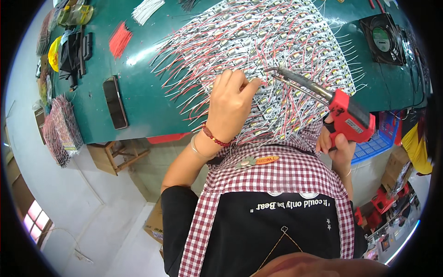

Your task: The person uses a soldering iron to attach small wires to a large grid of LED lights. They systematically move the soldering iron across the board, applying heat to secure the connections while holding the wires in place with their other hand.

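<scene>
My right hand is wrapped round the handle of a red and black soldering gun. Its long metal tip points left and lies over a wide spread of small white circuit boards, close to my left fingertips. My left hand is closed in a pinch above these boards, with a bit of red wire showing at the fingertips. Rows of red and white wires stick out from the boards, which reach over the table's near edge toward my lap.
On the green table lie a phone, a bundle of red wires and a bundle of white wires. A black fan stands at the right. Wired boards hang off the left end. A blue basket sits below right.
</scene>
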`<state>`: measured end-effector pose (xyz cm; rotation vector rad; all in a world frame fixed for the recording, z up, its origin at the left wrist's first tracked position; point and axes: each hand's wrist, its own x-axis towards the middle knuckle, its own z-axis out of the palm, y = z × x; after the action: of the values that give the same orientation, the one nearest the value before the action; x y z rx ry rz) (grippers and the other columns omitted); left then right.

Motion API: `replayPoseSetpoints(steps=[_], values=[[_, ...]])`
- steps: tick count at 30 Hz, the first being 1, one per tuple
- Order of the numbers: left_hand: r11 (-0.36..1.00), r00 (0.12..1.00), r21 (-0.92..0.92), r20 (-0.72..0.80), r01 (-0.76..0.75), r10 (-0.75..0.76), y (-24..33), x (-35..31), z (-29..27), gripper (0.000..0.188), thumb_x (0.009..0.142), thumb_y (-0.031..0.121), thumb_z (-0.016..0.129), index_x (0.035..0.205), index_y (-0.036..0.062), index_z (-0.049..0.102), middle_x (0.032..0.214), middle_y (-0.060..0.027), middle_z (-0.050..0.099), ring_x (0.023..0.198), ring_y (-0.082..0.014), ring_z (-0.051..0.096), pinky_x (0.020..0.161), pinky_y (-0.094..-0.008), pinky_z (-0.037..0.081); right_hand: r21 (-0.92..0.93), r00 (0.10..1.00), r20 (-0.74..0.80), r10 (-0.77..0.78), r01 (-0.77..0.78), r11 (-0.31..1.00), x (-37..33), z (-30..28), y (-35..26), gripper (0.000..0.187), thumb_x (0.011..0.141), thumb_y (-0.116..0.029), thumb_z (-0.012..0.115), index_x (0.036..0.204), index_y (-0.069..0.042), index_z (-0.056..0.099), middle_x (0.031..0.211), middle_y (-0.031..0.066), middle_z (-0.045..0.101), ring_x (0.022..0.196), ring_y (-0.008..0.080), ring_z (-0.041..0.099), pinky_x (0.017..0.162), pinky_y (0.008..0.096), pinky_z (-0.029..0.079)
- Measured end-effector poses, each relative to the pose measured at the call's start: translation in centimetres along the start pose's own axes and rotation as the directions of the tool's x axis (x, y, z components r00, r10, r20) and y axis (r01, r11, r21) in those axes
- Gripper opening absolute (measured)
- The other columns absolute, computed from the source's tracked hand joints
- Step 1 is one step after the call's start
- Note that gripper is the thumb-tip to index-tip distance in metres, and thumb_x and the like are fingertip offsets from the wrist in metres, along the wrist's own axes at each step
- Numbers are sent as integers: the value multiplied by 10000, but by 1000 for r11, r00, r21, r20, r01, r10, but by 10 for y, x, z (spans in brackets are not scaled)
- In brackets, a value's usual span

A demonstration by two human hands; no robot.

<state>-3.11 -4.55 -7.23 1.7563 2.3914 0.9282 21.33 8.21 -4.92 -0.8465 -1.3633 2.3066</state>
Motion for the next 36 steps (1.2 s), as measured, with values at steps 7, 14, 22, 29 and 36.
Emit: replayPoseSetpoints(steps=[7,14,22,29,36], values=[[999,999,-3,31,-39,39,-1,6,-4,227,682,-26,671,888,69,673,732,-49,455,701,-214,470,628,-335,389,-230,998,-23,52,-56,972,-15,-5,14,393,920,-268,583,1129,50,487,636,48,491,537,128,486,553,311,462],[996,994,4,72,-89,89,-6,14,-5,196,691,-19,631,866,62,671,735,-51,450,707,-214,477,647,-337,407,-306,998,-34,50,-58,950,-18,-4,15,185,914,-170,575,922,14,559,671,46,544,594,126,532,568,282,460],[992,988,19,92,-129,126,-6,16,-5,194,678,-12,621,855,52,670,732,-55,435,712,-213,479,660,-334,412,-393,997,-46,66,-79,916,-26,-3,18,99,882,-72,603,944,5,597,750,37,606,658,107,567,593,260,463],[990,984,29,125,-135,130,-6,18,-7,188,690,-13,603,858,41,670,739,-58,437,728,-215,486,666,-334,414,-367,993,-77,85,-107,924,-31,-2,19,103,879,-64,609,952,8,596,764,40,609,683,113,581,625,272,482],[990,983,24,117,-142,138,-6,18,-7,193,687,-12,601,859,41,671,740,-61,434,731,-217,485,670,-334,415,-387,1000,-27,12,-22,922,-29,3,17,166,892,-107,612,985,26,575,751,52,595,675,126,578,618,283,485]])
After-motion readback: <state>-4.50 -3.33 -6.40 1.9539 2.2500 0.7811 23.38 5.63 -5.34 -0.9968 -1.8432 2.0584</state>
